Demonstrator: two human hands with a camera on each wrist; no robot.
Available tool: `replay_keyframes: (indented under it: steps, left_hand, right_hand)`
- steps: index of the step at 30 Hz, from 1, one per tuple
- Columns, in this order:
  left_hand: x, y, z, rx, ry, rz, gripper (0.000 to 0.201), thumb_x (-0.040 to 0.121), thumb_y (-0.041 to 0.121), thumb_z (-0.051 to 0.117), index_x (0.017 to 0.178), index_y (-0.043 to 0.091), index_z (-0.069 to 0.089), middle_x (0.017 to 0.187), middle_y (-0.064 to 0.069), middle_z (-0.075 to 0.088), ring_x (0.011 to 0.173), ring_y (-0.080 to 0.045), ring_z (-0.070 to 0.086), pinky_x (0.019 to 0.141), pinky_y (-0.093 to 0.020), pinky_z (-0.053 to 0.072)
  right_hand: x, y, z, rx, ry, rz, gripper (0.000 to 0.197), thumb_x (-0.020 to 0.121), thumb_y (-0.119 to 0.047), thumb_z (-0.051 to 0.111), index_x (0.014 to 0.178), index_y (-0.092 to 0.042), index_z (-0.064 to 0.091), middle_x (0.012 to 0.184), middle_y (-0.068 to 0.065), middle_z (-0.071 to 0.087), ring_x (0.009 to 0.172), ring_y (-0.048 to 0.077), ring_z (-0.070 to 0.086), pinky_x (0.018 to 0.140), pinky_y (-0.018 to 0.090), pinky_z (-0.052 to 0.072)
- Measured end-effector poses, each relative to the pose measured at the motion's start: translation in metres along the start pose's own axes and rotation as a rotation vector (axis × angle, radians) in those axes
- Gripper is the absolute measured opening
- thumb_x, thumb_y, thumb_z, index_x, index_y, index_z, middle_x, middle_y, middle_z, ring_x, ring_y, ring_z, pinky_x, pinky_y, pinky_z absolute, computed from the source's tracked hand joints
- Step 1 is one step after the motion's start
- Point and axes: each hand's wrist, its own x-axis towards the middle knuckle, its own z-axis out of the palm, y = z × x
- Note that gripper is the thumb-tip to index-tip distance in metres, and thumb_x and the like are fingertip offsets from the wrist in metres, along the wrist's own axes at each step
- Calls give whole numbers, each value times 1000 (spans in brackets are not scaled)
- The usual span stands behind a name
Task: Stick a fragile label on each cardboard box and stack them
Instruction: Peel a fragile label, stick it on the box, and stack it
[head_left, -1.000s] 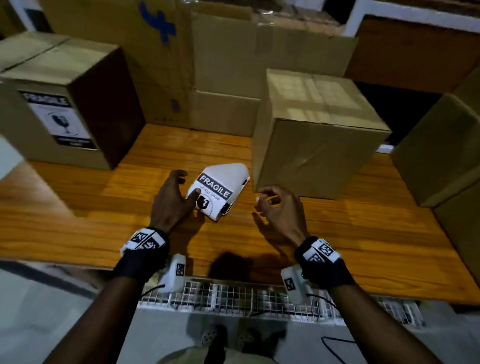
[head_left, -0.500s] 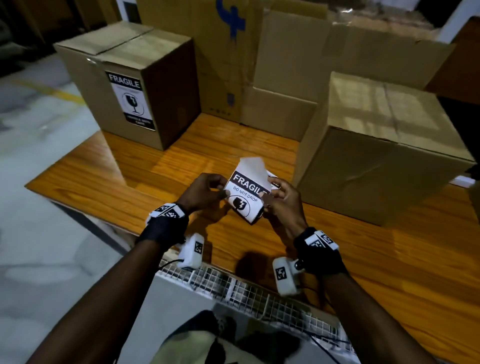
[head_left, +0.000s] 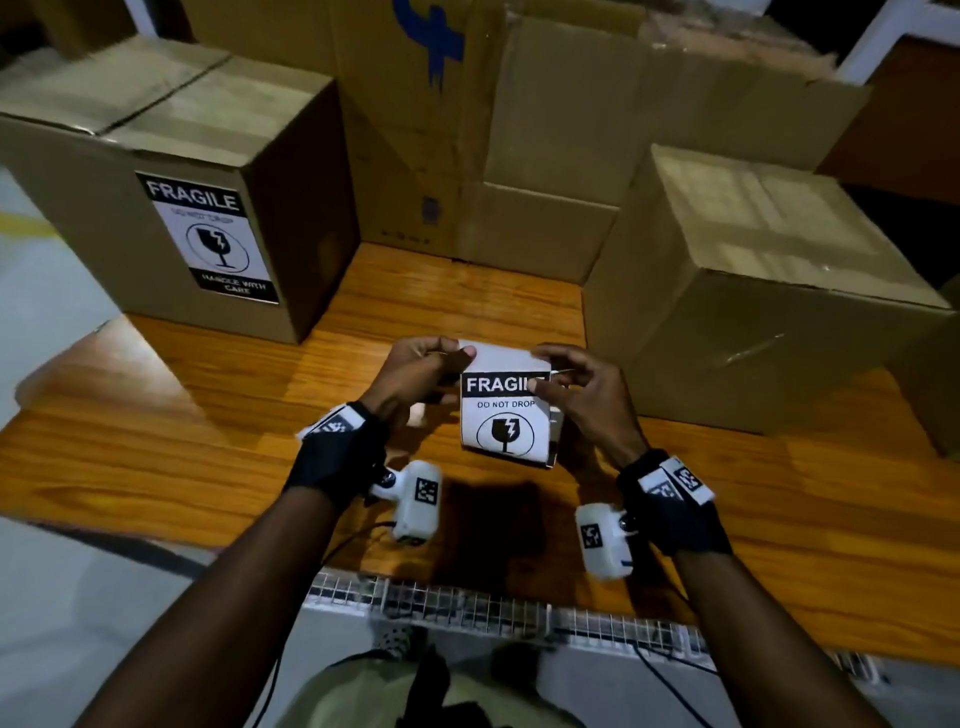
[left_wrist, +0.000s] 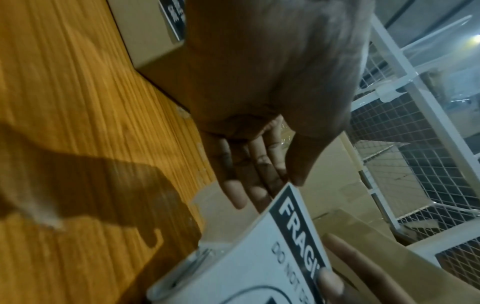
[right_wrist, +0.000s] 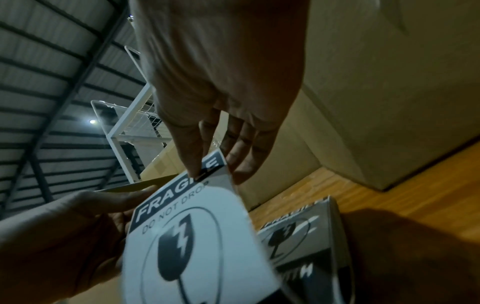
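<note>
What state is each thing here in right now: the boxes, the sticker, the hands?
Left box: closed, fragile label stuck on its front.
Right box: closed, no label visible.
Fragile label: held above the table, pinched at its top corners.
Left hand: pinching the label.
Right hand: pinching the label.

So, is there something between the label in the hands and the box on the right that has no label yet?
Nothing visible. Both the left hand and the right hand pinch the fragile label above the table; the unlabelled box stands just right of them, its near face bare.
</note>
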Motion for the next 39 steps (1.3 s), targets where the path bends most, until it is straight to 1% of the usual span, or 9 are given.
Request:
replay_keyframes:
  steps: [3,5,10,15,19,25,28,33,39]
  left_hand:
    - [10,3,-1,-27,-26,-12,10,92,22,68,96,13,63,81,-4,69,59,-8,65,51,-20,50]
    - [16,7,-2,-15,-48,-23,9,93,24,66,93,15,65,77,0,69,58,-7,64,50,-17,48]
    - [23,12,2,-24,-59,-44,24,98,25,59,74,21,58,70,4,69,57,-8,63,50,-19,46]
    - [25,15,16,-77,-29,-87,18,102,26,50,90,16,60,78,-5,69,66,-19,63,65,-30,47]
    - [21,20,23,-164,-3,-112,19,105,21,44,93,12,56,74,-7,72,60,-18,68,52,-28,54]
    - [18,19,30,-247,36,-157,16,104,20,43,101,10,54,76,-10,74,62,-23,71,51,-34,58]
    - [18,19,33,-313,42,-183,20,104,21,43,111,5,53,95,-19,72,73,-29,70,61,-41,61]
    - [13,20,39,-360,50,-234,32,105,20,38,119,-5,54,102,-25,72,84,-34,72,69,-45,61]
    - [12,16,32,-322,-23,-213,31,106,18,36,115,-4,55,103,-24,71,81,-30,71,73,-42,61]
  right_hand:
    - [-3,-7,1,97,53,51,37,81,8,73,116,-4,69,101,8,72,85,15,72,69,27,58]
    - [-1,-8,-1,72,85,38,35,80,9,74,114,-1,69,95,11,70,80,13,68,69,26,57]
    - [7,-8,-9,-54,54,16,31,79,3,78,108,-6,72,103,14,71,77,10,64,64,20,54]
    - [15,-7,-16,-121,3,-22,29,79,0,79,104,-12,73,101,9,70,73,-1,62,63,16,51]
    - [20,-7,-19,-175,-12,-28,27,79,-2,79,103,-14,72,97,5,72,76,4,63,66,21,55]
    - [21,-1,-20,-261,4,-88,25,80,-7,80,102,-18,75,96,-2,73,84,11,68,72,28,59]
    - [22,6,-22,-384,44,-206,25,82,-13,79,106,-19,76,97,-7,73,83,9,68,71,30,59]
    - [18,10,-22,-528,141,-438,14,86,-16,77,100,-18,79,97,-8,74,79,3,67,64,30,58]
    - [19,11,-20,-523,150,-427,10,86,-14,76,95,-17,79,94,-8,73,80,5,66,65,36,59]
